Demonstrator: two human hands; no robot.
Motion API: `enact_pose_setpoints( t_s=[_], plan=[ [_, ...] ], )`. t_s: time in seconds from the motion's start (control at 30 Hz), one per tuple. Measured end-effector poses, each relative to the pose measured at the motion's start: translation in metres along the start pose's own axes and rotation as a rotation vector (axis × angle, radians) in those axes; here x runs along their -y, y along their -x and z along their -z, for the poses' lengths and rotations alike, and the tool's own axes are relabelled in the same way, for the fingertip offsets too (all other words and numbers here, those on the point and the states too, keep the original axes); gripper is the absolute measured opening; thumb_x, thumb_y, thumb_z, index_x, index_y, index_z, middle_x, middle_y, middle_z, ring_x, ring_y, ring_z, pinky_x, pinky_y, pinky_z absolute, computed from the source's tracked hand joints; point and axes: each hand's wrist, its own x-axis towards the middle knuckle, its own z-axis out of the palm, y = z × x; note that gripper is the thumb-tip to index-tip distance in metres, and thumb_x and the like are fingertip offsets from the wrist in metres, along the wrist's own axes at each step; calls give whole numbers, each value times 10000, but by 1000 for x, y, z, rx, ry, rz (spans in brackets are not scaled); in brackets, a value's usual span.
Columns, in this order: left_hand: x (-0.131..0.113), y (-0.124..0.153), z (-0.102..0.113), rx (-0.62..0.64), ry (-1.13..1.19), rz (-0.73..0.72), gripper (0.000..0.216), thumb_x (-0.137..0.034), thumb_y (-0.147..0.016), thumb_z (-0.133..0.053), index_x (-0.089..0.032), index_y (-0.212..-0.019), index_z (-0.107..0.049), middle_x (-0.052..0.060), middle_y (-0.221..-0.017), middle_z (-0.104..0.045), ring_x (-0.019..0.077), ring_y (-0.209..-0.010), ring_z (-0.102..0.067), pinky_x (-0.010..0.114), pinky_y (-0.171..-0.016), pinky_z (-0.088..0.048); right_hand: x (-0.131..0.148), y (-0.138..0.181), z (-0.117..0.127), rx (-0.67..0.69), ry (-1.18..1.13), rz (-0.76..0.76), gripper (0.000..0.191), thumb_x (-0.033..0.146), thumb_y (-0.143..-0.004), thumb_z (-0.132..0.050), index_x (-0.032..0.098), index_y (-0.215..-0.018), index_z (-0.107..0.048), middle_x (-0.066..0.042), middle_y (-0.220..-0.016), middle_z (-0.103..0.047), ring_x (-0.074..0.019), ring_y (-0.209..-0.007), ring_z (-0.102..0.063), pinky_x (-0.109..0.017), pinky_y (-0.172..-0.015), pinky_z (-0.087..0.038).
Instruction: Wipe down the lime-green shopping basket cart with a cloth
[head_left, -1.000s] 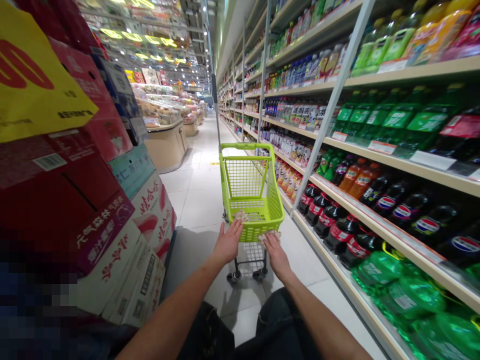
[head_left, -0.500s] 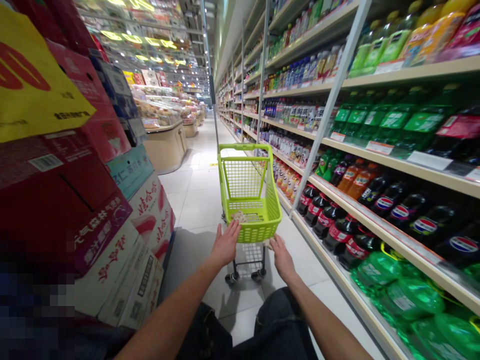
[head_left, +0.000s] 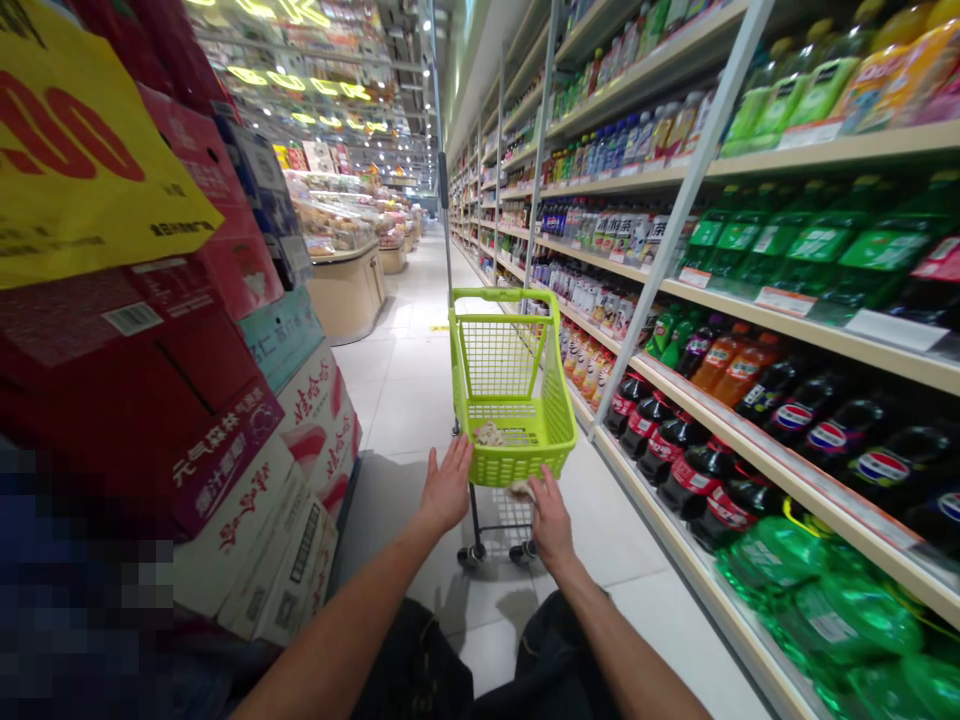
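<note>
A lime-green shopping cart (head_left: 517, 466) stands on the tiled floor in front of me. Inside its basket lies a crumpled, light patterned cloth (head_left: 489, 433), near the left front corner. My left hand (head_left: 448, 487) is at that corner, fingers stretched out and holding nothing; whether it touches the basket I cannot tell. Below the basket's front edge, my right hand (head_left: 552, 518) is closed around a pale cloth (head_left: 521, 490), which is partly hidden by the fingers.
Shelves (head_left: 840, 320) of drink bottles run along the right side. Stacked drink cartons (head_left: 225, 500) rise close on the left, with a yellow price sign (head_left: 90, 150) above. Beyond them is a wooden display counter (head_left: 345, 295). The tiled aisle (head_left: 409, 385) stretches ahead.
My right hand has shifted left with its cloth, under the basket's front. My left hand now sits apart from the cloth in the basket. The view has swung slightly left.
</note>
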Motion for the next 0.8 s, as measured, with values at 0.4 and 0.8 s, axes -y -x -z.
enact_pose_setpoints(
  t_s=[0.4, 0.8],
  plan=[
    [6, 8, -3, -15, 29, -28, 768, -59, -643, -369, -110, -1386, -177, 80, -1480, -162, 191, -1367, -100, 500, -1098, -67, 25, -2, -28, 73, -31, 143, 424, 59, -862, -322, 204, -1200, -532, -74, -1308, -487, -161, -1263, -376, -378, -1033, -364],
    [-6, -6, 1, -13, 58, -82, 739, -86, -654, -378, -98, -1374, -210, 91, -1476, -179, 193, -1365, -113, 509, -1095, -70, 22, -23, -10, 103, -14, 206, 455, 47, -851, -333, 212, -1245, -490, -92, -1299, -494, -170, -1270, -363, -417, -1009, -398]
  ],
)
